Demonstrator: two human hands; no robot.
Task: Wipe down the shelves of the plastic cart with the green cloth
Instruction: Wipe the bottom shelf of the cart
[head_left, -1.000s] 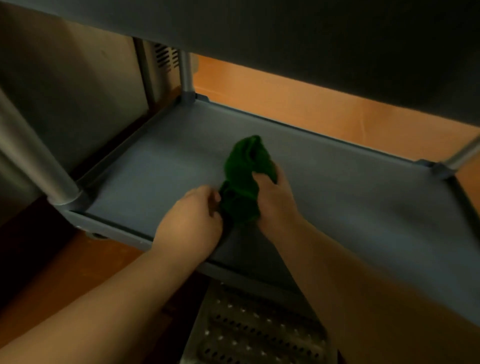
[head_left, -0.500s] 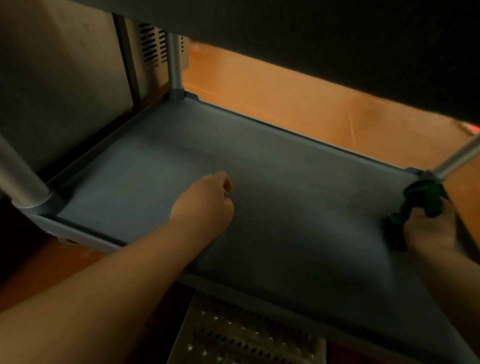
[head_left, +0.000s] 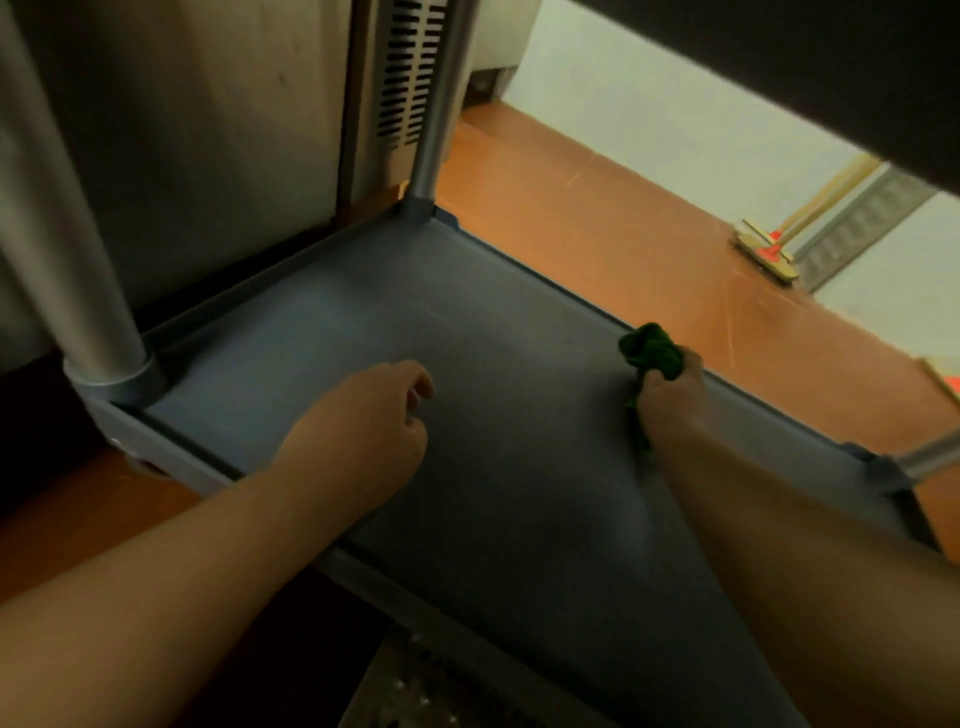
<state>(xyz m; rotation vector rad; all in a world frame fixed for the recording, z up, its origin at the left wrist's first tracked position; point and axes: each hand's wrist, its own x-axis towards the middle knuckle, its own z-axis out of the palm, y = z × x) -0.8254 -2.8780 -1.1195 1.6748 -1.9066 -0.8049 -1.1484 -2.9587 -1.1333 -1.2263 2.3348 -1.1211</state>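
Green cloth, bunched, on grey plastic cart shelf at far rim, right of middle. Head view: right hand clenched round cloth, pressing it on shelf. Left hand loosely curled, holding nothing, resting mid-shelf. Advice: flatten cloth for wider contact, sweep in overlapping strokes, work into rim groove and corners by grey metal post.

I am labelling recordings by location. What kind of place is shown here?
Probably a utility or back room indoors. A grey plastic cart shelf stands on an orange-brown smooth floor, beside a beige vented metal cabinet, and a wooden-handled floor mop leans against the pale wall.
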